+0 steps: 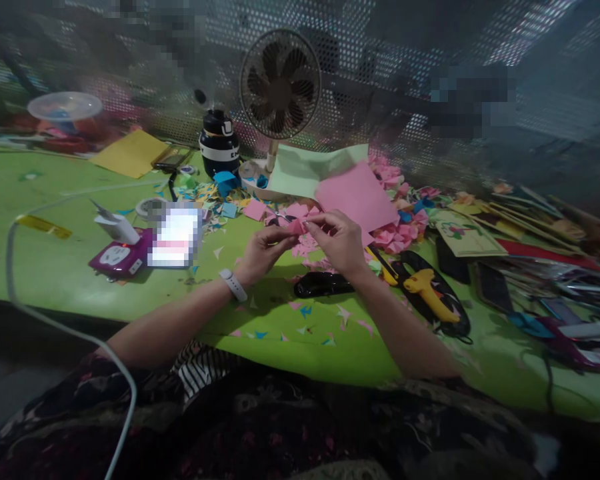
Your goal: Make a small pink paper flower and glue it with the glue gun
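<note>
Both of my hands meet over the green table [55, 267], pinching a small folded pink paper piece [296, 227] between them. My left hand [264, 252], with a white band at the wrist, holds it from the left. My right hand [341, 243] grips it from the right with thumb and fingertips. Behind them lie a pink paper sheet [357, 193] and a pale green sheet [307, 170]. A heap of folded pink paper pieces [397, 233] sits just right of my right hand. Small paper scraps [305, 327] litter the table near my forearms.
A small desk fan [280, 87] and a black bottle [219, 147] stand at the back. A yellow glue gun [427, 293] and a black object [323, 285] lie near my right wrist. A white cable [45, 320] runs at left by a purple device [117, 257]. Cluttered papers and tools [545, 267] fill the right side.
</note>
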Available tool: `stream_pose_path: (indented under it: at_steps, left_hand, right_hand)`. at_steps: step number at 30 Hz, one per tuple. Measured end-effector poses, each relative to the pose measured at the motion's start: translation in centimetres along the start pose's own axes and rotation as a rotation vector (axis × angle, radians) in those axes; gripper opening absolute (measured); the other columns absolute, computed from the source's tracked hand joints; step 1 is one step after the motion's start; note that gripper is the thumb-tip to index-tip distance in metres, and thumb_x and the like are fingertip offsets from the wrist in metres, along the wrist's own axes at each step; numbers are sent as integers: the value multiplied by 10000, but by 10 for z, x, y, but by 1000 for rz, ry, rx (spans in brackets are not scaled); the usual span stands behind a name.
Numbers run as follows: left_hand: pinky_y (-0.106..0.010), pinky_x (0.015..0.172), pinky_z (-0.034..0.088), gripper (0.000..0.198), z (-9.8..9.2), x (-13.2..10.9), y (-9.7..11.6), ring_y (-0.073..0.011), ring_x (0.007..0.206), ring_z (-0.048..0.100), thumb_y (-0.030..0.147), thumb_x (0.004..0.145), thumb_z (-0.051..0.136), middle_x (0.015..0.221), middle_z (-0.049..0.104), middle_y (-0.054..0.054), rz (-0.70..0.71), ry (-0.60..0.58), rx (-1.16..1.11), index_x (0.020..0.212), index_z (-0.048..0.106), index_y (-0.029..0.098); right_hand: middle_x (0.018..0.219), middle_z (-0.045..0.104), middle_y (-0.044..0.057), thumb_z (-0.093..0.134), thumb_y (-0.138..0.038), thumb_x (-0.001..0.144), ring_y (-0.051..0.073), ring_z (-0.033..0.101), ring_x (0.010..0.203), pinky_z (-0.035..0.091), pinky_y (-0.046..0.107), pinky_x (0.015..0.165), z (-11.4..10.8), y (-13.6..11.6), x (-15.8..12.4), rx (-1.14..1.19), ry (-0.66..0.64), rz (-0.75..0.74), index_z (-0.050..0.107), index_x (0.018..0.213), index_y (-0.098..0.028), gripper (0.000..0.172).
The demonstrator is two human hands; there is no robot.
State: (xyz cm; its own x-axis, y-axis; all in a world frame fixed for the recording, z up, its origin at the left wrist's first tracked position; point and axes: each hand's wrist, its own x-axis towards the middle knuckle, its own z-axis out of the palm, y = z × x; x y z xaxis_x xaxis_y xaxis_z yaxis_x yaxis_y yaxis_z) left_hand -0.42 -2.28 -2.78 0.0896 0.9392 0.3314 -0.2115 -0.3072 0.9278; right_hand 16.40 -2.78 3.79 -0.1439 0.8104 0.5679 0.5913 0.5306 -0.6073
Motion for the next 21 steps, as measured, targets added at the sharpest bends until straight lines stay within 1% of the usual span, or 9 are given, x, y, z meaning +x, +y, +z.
stream_pose_path:
  at_steps: [4, 9, 12, 16, 21]
  left_hand:
    - [-381, 870, 582, 385, 2, -1, 2, -170, 812, 693, 503, 648, 862, 862, 748, -50, -84, -5, -114, 838, 771, 180]
    - [-395, 879, 599, 424, 2, 0, 8, -164, 779, 712, 507, 602, 885, 815, 753, -31, -133, -22, -193, 816, 747, 168]
    - [-405, 899, 599, 434, 1, 0, 9, -164, 785, 716, 525, 602, 879, 824, 759, -30, -135, -30, -180, 813, 738, 173]
    - [-403, 900, 599, 412, 0, -1, 9, -169, 812, 721, 521, 645, 859, 867, 767, -47, -113, -49, -160, 844, 740, 180]
    - [-404, 892, 603, 407, 0, -2, 11, -167, 800, 714, 515, 644, 865, 833, 759, -35, -111, -53, -153, 834, 738, 178]
  right_hand:
    - [835, 686, 35, 668, -293, 867, 167, 591, 718, 508, 329, 714, 0, 0, 0, -20, 5, 14, 743, 829, -226, 107]
    - [833, 675, 41, 671, -280, 863, 171, 604, 728, 503, 329, 708, -3, 2, 1, -8, -24, 13, 738, 810, -217, 106]
    - [824, 673, 40, 679, -275, 857, 174, 602, 728, 493, 329, 702, -6, 2, 2, -20, -49, 14, 737, 802, -217, 98]
    - [820, 670, 46, 675, -254, 857, 176, 597, 732, 481, 333, 711, -8, 0, 3, -48, -53, 7, 732, 786, -206, 103]
    - [809, 666, 41, 672, -235, 851, 173, 587, 722, 472, 329, 704, -8, 0, 3, -88, -70, 7, 720, 769, -210, 98]
